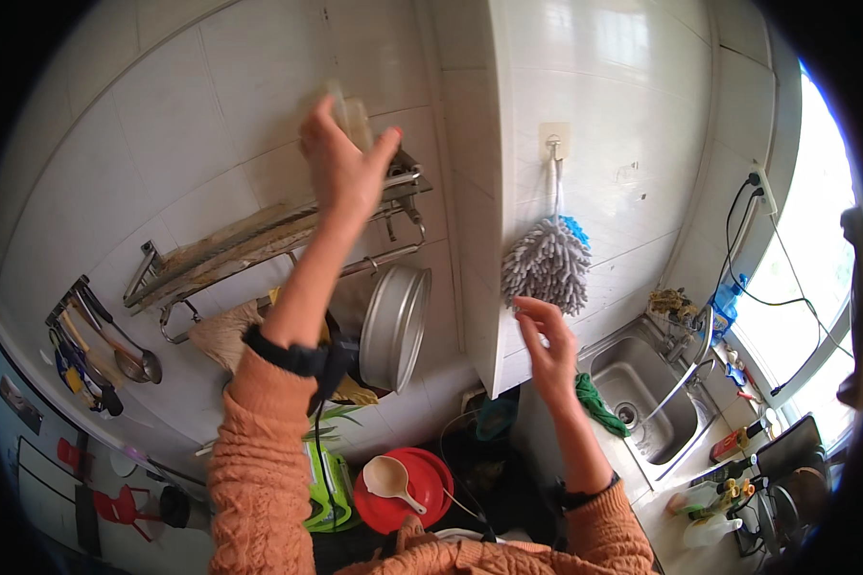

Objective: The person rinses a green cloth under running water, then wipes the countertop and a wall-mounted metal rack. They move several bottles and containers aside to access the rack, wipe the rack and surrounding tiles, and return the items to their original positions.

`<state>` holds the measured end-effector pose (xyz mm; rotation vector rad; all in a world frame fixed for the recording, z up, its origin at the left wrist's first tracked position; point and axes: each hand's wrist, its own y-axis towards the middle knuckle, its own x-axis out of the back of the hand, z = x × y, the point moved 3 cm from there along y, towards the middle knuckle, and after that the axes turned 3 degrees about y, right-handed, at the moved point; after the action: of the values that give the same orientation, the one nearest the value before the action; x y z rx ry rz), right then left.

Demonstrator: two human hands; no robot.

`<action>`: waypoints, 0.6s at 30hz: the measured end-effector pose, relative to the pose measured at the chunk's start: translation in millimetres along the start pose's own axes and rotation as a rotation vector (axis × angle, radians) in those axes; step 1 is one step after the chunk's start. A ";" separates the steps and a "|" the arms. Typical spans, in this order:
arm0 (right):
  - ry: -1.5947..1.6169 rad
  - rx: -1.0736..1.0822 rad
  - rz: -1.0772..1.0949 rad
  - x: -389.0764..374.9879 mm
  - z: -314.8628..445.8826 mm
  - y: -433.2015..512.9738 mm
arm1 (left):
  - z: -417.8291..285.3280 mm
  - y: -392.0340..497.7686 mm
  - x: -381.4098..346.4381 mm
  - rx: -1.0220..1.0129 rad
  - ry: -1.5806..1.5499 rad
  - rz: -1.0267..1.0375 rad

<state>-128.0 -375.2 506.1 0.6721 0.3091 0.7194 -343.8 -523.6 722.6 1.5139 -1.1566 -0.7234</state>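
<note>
My left hand (349,162) is raised at the tiled wall, above the right end of a metal wall shelf (237,244). Its fingers are around a blurred, pale, translucent object (354,118), perhaps a container. My right hand (550,345) is lifted in front of the white wall with its fingers partly bent and nothing seen in them. Just above it hangs a grey chenille hand towel (550,262) on a hook. A round metal pan or steamer tier (395,329) hangs under the shelf, beside my left forearm.
To the right is a steel sink (640,402) with a green cloth (600,405) on its edge and bottles (737,440) near it. Ladles (133,363) hang at left. Below stand a red basin (417,496) with a ladle and a green rack (323,489). A wall edge (500,215) juts out between my hands.
</note>
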 end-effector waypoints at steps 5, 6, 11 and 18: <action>0.038 -0.120 0.127 -64.9 -13.0 2.1 | 51.3 45.9 -8.7 0.352 0.212 0.276; 0.085 -0.138 0.120 -68.5 -17.3 1.6 | 52.7 47.6 -13.8 0.388 0.213 0.337; 0.192 -0.262 0.104 -67.8 -37.3 -3.8 | 56.1 54.1 -30.2 0.355 0.363 0.408; 0.164 -0.398 0.134 -57.3 -55.1 -25.8 | 72.0 84.8 32.1 0.095 0.042 0.051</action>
<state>-182.6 -404.2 449.8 0.2579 0.2618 0.9358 -421.6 -578.7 788.4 1.5650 -1.2084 -0.6069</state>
